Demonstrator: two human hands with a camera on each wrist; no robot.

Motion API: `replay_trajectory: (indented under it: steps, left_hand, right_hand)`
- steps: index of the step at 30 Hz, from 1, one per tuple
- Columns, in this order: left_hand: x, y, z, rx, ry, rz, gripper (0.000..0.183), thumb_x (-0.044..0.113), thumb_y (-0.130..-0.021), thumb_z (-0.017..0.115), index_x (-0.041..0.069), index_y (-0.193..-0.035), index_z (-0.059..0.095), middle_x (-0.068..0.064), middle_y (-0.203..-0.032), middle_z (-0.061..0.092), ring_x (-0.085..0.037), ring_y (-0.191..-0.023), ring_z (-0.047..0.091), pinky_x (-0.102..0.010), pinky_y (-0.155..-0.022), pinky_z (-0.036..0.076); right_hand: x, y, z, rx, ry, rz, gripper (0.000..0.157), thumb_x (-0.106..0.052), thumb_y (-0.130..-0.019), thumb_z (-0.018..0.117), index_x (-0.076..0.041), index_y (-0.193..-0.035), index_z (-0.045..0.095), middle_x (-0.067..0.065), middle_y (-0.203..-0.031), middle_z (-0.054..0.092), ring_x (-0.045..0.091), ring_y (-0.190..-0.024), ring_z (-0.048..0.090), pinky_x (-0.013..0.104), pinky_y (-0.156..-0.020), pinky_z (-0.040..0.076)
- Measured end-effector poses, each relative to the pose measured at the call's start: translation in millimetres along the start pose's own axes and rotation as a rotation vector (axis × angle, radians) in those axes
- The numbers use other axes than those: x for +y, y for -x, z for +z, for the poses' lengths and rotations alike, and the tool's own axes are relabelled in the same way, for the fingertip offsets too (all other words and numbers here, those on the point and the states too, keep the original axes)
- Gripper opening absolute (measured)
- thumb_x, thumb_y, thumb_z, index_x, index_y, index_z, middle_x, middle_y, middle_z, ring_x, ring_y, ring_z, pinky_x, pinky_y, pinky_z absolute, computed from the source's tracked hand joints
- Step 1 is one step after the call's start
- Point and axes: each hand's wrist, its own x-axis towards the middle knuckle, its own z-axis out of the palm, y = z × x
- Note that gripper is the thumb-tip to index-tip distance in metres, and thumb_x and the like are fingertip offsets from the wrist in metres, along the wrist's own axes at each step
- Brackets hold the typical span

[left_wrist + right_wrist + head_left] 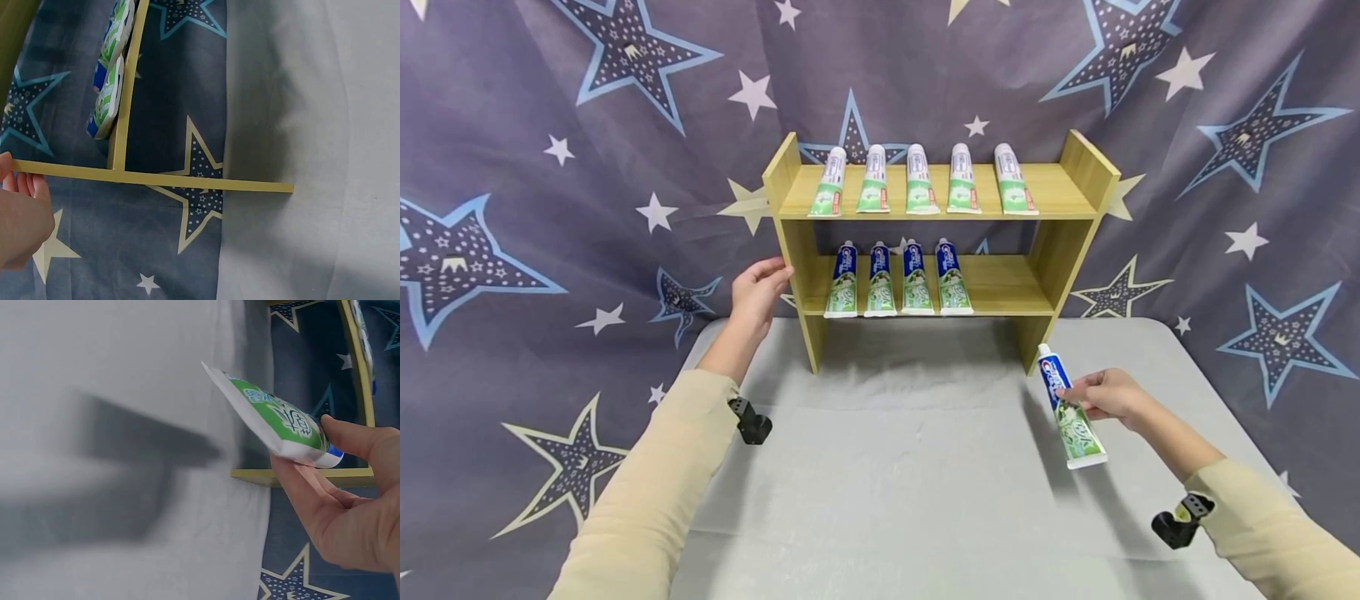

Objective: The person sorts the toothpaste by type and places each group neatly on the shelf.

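Observation:
My right hand (1108, 393) pinches a blue-and-green toothpaste tube (1070, 410) near its middle, thumb on one side and fingers on the other. The tube hangs over the table to the right of the wooden shelf (925, 308), cap end up and tilted; its flat white end shows in the right wrist view. At the shelf's left side panel, my left hand (758, 292) holds the edge between thumb and fingers, as the left wrist view shows. Several matching blue-and-green tubes (881, 281) lean on the lower tier, leaving bare board (1011, 287) to their right.
Several white-and-green tubes (917, 179) stand in a row on the upper tier. The shelf is on a table with a grey cloth (895, 467). Behind it hangs a dark curtain (685, 167) patterned with stars. A small black camera sits on each wrist.

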Motion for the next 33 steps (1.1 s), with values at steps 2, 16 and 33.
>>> replay_trajectory:
  steps: [2,16,33]
  left_hand:
    - [0.5,0.1,0.3,-0.005,0.011,0.004,0.013,0.001,-0.088,0.064,0.013,-0.089,0.061,0.005,-0.085,0.061,-0.004,-0.084,0.063,-0.016,-0.089,0.054]
    - [2.0,1.6,1.5,0.004,-0.006,0.004,0.012,0.002,-0.088,0.064,0.013,-0.089,0.06,0.006,-0.086,0.061,-0.004,-0.086,0.063,-0.025,-0.105,0.049]
    - [2.0,0.0,2.4,-0.001,0.029,0.011,0.014,-0.002,-0.087,0.064,0.012,-0.087,0.061,0.006,-0.082,0.061,-0.006,-0.089,0.065,-0.03,-0.107,0.048]
  right_hand:
    - [-4,1,-4.3,-0.004,0.001,-0.01,0.054,-0.022,-0.088,0.067,0.017,-0.121,0.051,-0.009,-0.072,0.062,0.002,-0.063,0.055,0.018,-0.062,0.056]
    - [-33,9,-29.1,-0.039,0.003,-0.047,0.065,-0.025,-0.091,0.064,0.019,-0.133,0.038,-0.016,-0.075,0.065,-0.002,-0.066,0.058,0.016,-0.068,0.057]
    - [-81,34,-45.3,-0.034,0.032,-0.078,0.067,-0.031,-0.094,0.062,0.013,-0.138,0.036,-0.019,-0.078,0.066,-0.002,-0.071,0.063,0.016,-0.07,0.058]
